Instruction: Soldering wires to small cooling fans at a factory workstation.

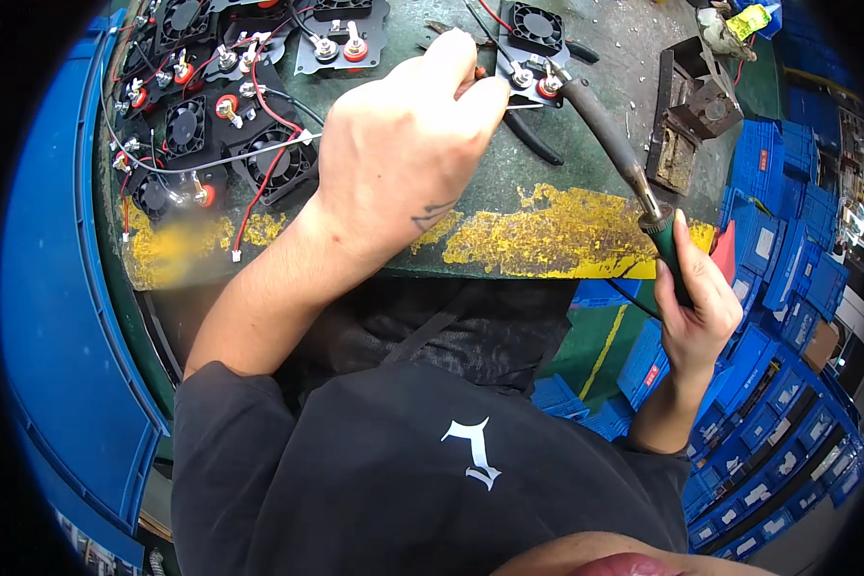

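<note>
R hand [699, 305] has its grip clamped on the iron [605, 132] by its green handle, over desk's [586, 230] near R edge; iron slants far-L, tip at red terminal [548, 86] of a fan unit [535, 27], contact can't tell. L hand [403, 139] just L of it, fingers bunched; can't tell if its grip holds anything. Black handle [536, 141] nearby, more fan units [185, 125] L, metal tray [674, 149] R.
</note>
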